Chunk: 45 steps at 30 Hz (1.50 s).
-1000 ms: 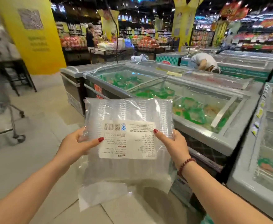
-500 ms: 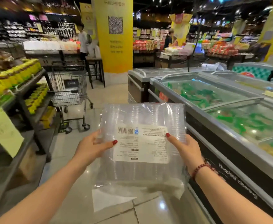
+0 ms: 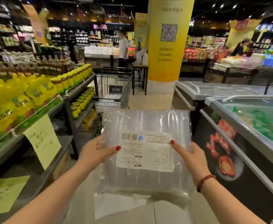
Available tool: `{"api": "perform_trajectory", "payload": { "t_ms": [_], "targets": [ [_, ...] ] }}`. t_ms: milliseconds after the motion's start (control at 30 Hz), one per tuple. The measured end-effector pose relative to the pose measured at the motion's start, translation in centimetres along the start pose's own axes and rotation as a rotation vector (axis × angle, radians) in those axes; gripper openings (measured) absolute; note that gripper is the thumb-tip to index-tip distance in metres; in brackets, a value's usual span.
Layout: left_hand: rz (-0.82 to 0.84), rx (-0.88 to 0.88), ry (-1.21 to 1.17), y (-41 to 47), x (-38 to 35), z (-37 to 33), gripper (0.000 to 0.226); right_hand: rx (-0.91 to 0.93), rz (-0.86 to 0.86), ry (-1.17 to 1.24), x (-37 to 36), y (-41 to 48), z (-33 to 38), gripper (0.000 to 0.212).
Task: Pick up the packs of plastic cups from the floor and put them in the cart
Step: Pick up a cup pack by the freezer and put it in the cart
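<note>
Clear plastic film is wrapped round the pack of plastic cups, which is held up in the air above the tiled floor, in the middle of the aisle. The pack is gripped at its left edge by the left grip and at its right edge by the right grip. Each grip is closed on the pack, with a red-nailed thumb laid on the front beside the white printed label; the fingers behind the pack are hidden. A red bead bracelet is worn on the right wrist.

The cart, made of wire, is seen farther along the aisle, beyond the top edge of the pack and well apart from it. It is parked just beside the end of the dark shelf on the left. Something pale lies in its basket, too blurred to be told.

Yellow packets are lined up on the shelf, and a pale paper sign is hung from its edge. A glass-topped freezer is placed along the right side. A yellow pillar is seen behind the cart, and a person in a white shirt is seen to its left.
</note>
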<state>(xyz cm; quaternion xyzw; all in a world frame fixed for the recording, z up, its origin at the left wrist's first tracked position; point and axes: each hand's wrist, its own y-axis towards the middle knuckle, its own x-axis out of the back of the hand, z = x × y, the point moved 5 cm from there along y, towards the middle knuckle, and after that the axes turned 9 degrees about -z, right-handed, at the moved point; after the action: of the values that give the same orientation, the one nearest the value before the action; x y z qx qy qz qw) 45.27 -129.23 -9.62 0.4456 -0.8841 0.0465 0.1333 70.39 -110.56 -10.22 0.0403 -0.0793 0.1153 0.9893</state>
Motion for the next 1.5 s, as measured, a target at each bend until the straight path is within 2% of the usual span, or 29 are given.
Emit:
{"api": "perform_trajectory", "payload": {
  "t_ms": [67,200,333,467,533,600,667,733,833,1033,1133,1367,1433,1500],
  "targets": [
    [-0.051,0.019,-0.004,4.0,-0.1,0.3,0.045,0.007,0.035,-0.001,-3.2,4.2,-0.3,0.059],
    [-0.103,0.019,0.042,12.4,-1.1,0.6,0.037,0.027,0.105,-0.004,-8.8,13.2,-0.7,0.044],
    [-0.157,0.044,0.047,20.8,-2.0,0.0,0.04,0.019,0.157,-0.011,-14.4,22.3,-0.4,0.051],
    [-0.188,0.104,-0.001,28.0,-1.8,0.4,0.054,-0.001,0.187,-0.011,-20.1,29.0,0.1,0.055],
    [-0.198,0.116,-0.02,31.4,-1.6,0.9,0.046,-0.015,0.203,-0.008,-22.7,31.7,0.1,0.054],
    [-0.201,0.114,-0.031,35.1,-1.5,1.4,0.043,-0.016,0.21,-0.014,-25.5,34.4,0.2,0.062],
    [-0.2,0.107,-0.027,39.0,-1.4,1.8,0.055,-0.017,0.203,-0.021,-28.3,37.3,0.3,0.069],
    [-0.192,0.112,-0.043,43.1,-1.1,2.4,0.073,-0.014,0.195,-0.012,-31.4,40.1,0.4,0.066],
    [-0.2,0.123,-0.066,49.4,0.0,3.0,0.081,-0.019,0.187,-0.011,-36.2,44.0,1.2,0.067],
    [-0.227,0.122,-0.04,61.4,2.4,2.7,0.057,-0.024,0.171,0.0,-45.4,51.6,3.3,0.069],
    [-0.231,0.13,-0.013,66.5,3.0,2.8,0.064,-0.028,0.172,0.009,-49.1,55.2,3.6,0.07],
    [-0.259,0.154,0.031,78.5,2.0,3.5,0.055,-0.027,0.211,0.02,-57.0,65.3,3.7,0.032],
    [-0.286,0.154,0.064,82.0,1.5,3.3,0.064,-0.019,0.22,0.031,-59.2,68.8,3.8,0.024],
    [-0.314,0.149,0.07,85.7,0.8,2.9,0.087,-0.014,0.232,0.03,-61.4,72.5,4.0,0.026]
  ]
}}
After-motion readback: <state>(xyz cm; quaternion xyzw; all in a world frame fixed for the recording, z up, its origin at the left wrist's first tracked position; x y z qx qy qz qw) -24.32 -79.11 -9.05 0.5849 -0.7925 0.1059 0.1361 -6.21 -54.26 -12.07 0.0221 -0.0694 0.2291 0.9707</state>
